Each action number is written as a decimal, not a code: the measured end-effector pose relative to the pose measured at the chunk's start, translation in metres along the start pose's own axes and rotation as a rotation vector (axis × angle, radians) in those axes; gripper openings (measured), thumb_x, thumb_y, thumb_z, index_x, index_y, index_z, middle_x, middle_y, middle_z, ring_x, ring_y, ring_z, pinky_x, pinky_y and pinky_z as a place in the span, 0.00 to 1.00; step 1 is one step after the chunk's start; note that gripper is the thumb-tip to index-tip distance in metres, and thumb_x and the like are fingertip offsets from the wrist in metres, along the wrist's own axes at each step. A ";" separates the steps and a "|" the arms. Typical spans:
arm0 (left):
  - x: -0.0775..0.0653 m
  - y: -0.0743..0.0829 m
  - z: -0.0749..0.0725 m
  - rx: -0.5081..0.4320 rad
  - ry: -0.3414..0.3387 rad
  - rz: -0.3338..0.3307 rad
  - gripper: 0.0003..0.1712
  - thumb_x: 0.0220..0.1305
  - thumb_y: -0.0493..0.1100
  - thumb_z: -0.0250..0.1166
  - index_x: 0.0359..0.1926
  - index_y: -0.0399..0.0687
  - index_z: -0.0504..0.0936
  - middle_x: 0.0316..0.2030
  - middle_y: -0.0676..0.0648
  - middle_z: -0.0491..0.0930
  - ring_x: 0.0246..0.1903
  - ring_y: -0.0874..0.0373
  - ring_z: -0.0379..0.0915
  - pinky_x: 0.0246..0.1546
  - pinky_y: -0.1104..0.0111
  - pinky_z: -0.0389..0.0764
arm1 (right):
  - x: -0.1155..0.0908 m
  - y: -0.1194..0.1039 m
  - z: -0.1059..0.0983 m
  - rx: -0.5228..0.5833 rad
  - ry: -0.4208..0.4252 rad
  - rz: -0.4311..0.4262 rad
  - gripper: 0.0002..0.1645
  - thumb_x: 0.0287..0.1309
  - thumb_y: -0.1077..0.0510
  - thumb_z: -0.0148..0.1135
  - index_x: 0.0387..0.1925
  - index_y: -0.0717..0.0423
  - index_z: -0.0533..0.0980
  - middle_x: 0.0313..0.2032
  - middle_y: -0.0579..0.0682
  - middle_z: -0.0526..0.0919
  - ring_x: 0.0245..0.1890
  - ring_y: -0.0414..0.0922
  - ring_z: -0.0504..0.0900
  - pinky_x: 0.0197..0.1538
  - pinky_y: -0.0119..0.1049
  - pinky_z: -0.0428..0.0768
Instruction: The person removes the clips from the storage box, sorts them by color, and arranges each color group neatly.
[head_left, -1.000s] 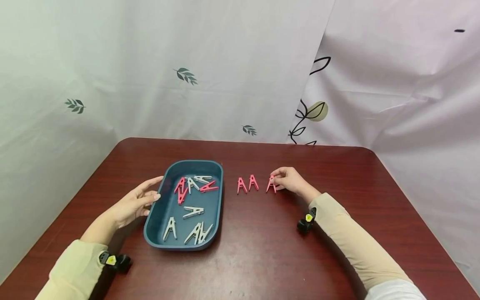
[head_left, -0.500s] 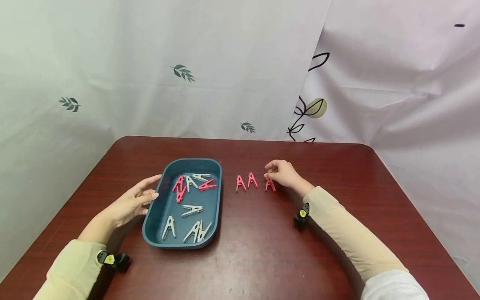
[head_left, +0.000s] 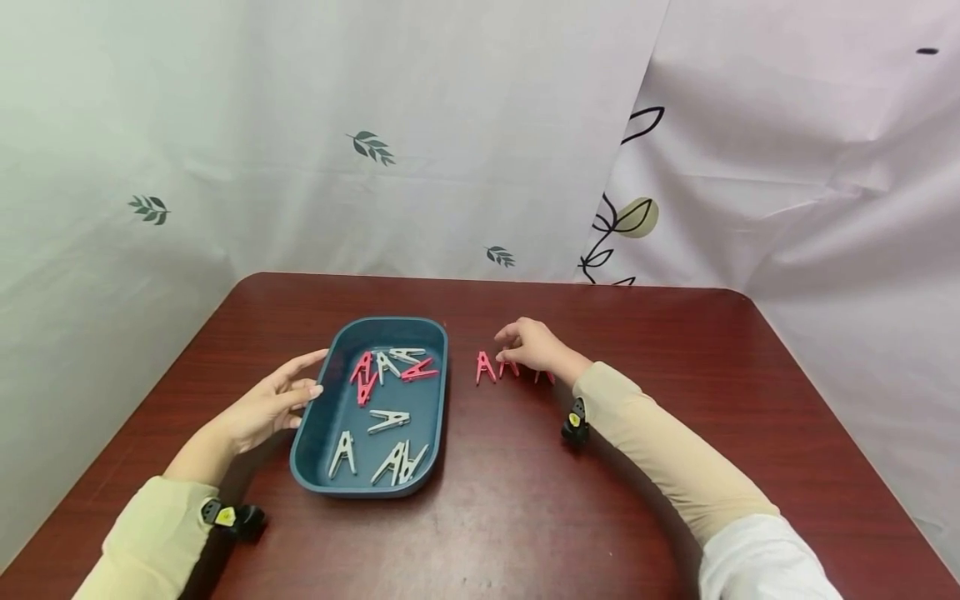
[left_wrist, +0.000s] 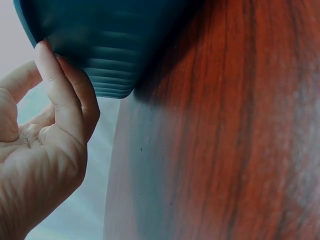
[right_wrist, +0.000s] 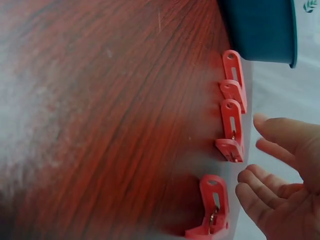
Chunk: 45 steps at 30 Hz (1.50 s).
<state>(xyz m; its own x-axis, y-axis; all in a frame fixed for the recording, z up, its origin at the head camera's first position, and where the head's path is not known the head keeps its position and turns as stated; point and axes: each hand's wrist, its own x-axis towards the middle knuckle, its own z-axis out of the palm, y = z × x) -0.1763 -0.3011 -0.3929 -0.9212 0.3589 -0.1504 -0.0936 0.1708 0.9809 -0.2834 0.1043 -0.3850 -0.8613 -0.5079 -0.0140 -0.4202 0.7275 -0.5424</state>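
A blue-green tray (head_left: 367,493) holds several pink and whitish clothespins (head_left: 389,421). At its left side my left hand (head_left: 266,408) grips the rim with thumb and fingers; in the left wrist view, fingertips (left_wrist: 44,52) meet the tray's outer wall (left_wrist: 112,55). Three pink clothespins stand in a row right of the tray: a left one (head_left: 484,367), a middle one (right_wrist: 232,130) and a right one (right_wrist: 215,205). My right hand (head_left: 534,346) hovers over the middle one, partly covering it and the right one. The right wrist view shows its fingers loosely extended, holding nothing.
Everything rests on a dark red-brown wooden table (head_left: 510,517). Behind it hangs a pale curtain (head_left: 420,167) with leaf prints. Each wrist wears a small black camera, such as the right wrist camera (head_left: 575,423).
My right hand has released the right clothespin, lifted off it and moved left over the middle one. My left hand and the tray have stayed in place.
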 end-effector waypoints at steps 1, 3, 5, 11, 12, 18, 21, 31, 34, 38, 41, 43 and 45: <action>0.000 0.000 0.000 -0.002 0.000 -0.002 0.34 0.71 0.38 0.52 0.72 0.51 0.48 0.41 0.53 0.80 0.38 0.61 0.81 0.36 0.65 0.84 | 0.000 0.000 0.001 -0.012 -0.004 -0.012 0.19 0.55 0.57 0.67 0.49 0.59 0.81 0.43 0.55 0.81 0.43 0.48 0.77 0.49 0.43 0.78; 0.001 0.000 0.001 -0.008 -0.001 -0.006 0.34 0.71 0.38 0.52 0.72 0.51 0.49 0.40 0.53 0.80 0.38 0.61 0.81 0.35 0.66 0.84 | 0.000 0.000 0.002 -0.029 -0.010 -0.030 0.16 0.55 0.57 0.67 0.46 0.58 0.82 0.41 0.54 0.83 0.41 0.47 0.77 0.48 0.43 0.77; 0.001 0.000 0.001 -0.009 -0.001 -0.010 0.34 0.71 0.39 0.53 0.72 0.52 0.49 0.40 0.53 0.80 0.38 0.61 0.81 0.35 0.65 0.84 | 0.000 0.000 0.003 -0.039 -0.014 -0.038 0.13 0.56 0.57 0.67 0.43 0.57 0.84 0.39 0.51 0.85 0.39 0.45 0.77 0.46 0.40 0.78; 0.000 0.000 0.001 0.006 0.006 -0.009 0.35 0.71 0.39 0.53 0.73 0.50 0.48 0.41 0.53 0.80 0.39 0.61 0.81 0.36 0.65 0.84 | -0.002 0.004 0.003 -0.012 -0.032 -0.003 0.09 0.56 0.57 0.66 0.37 0.56 0.85 0.30 0.48 0.86 0.28 0.41 0.77 0.34 0.33 0.78; 0.000 0.000 0.000 0.008 0.007 -0.008 0.35 0.71 0.39 0.53 0.73 0.50 0.48 0.41 0.53 0.80 0.39 0.61 0.81 0.35 0.66 0.84 | -0.002 0.004 0.002 -0.006 -0.033 0.008 0.09 0.55 0.57 0.67 0.37 0.56 0.85 0.30 0.48 0.86 0.28 0.41 0.77 0.33 0.32 0.77; 0.000 0.001 0.001 0.032 0.026 -0.019 0.35 0.71 0.40 0.53 0.73 0.50 0.48 0.42 0.52 0.80 0.39 0.61 0.81 0.36 0.65 0.84 | -0.004 0.004 0.000 0.009 -0.044 0.042 0.09 0.54 0.56 0.68 0.36 0.56 0.85 0.33 0.50 0.87 0.25 0.40 0.77 0.32 0.32 0.78; 0.001 0.002 0.002 0.050 0.033 -0.029 0.36 0.70 0.41 0.54 0.73 0.50 0.48 0.44 0.51 0.79 0.40 0.60 0.81 0.37 0.64 0.84 | -0.006 0.002 -0.002 0.017 -0.044 0.076 0.11 0.54 0.56 0.69 0.38 0.57 0.85 0.34 0.51 0.87 0.26 0.40 0.77 0.32 0.32 0.78; 0.000 0.006 0.000 0.048 0.034 -0.029 0.36 0.70 0.41 0.55 0.72 0.49 0.49 0.38 0.50 0.79 0.34 0.61 0.81 0.33 0.67 0.84 | -0.009 -0.033 -0.018 0.066 0.048 0.091 0.24 0.53 0.53 0.69 0.49 0.62 0.80 0.48 0.56 0.83 0.47 0.50 0.81 0.51 0.45 0.80; 0.000 0.007 -0.001 0.045 0.032 -0.028 0.36 0.70 0.41 0.55 0.72 0.49 0.49 0.38 0.50 0.79 0.34 0.61 0.81 0.33 0.68 0.84 | -0.008 -0.049 -0.021 0.081 0.067 0.041 0.24 0.55 0.54 0.68 0.51 0.62 0.78 0.50 0.56 0.82 0.49 0.50 0.80 0.52 0.45 0.79; -0.001 0.007 0.000 0.063 0.041 -0.041 0.37 0.69 0.42 0.56 0.73 0.49 0.48 0.40 0.49 0.78 0.35 0.61 0.81 0.33 0.67 0.84 | -0.006 -0.067 -0.018 0.076 0.084 -0.033 0.22 0.56 0.56 0.67 0.51 0.60 0.77 0.50 0.56 0.82 0.48 0.49 0.80 0.52 0.42 0.80; -0.001 0.007 0.000 0.083 0.046 -0.048 0.37 0.69 0.42 0.56 0.73 0.48 0.48 0.40 0.49 0.78 0.35 0.61 0.81 0.34 0.66 0.84 | -0.003 -0.079 -0.014 0.068 0.079 -0.086 0.21 0.56 0.57 0.66 0.51 0.59 0.78 0.48 0.54 0.82 0.47 0.47 0.81 0.51 0.40 0.80; 0.000 0.006 0.001 0.093 0.047 -0.052 0.37 0.69 0.43 0.56 0.73 0.48 0.48 0.40 0.49 0.78 0.35 0.60 0.81 0.34 0.66 0.84 | -0.001 -0.087 -0.010 0.060 0.068 -0.122 0.21 0.56 0.58 0.67 0.51 0.60 0.78 0.48 0.54 0.82 0.47 0.47 0.81 0.50 0.39 0.80; 0.000 0.006 0.001 0.101 0.049 -0.054 0.37 0.69 0.43 0.56 0.73 0.48 0.48 0.40 0.50 0.78 0.35 0.60 0.81 0.34 0.66 0.84 | 0.001 -0.094 -0.006 0.028 0.055 -0.165 0.21 0.56 0.58 0.67 0.51 0.61 0.78 0.47 0.54 0.82 0.47 0.46 0.80 0.50 0.38 0.80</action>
<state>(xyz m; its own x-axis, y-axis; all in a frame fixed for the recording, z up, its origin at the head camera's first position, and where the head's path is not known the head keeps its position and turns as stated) -0.1762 -0.2995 -0.3869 -0.9336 0.3017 -0.1935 -0.1070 0.2806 0.9538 -0.2463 0.0380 -0.3293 -0.7961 -0.5926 0.1226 -0.5495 0.6232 -0.5565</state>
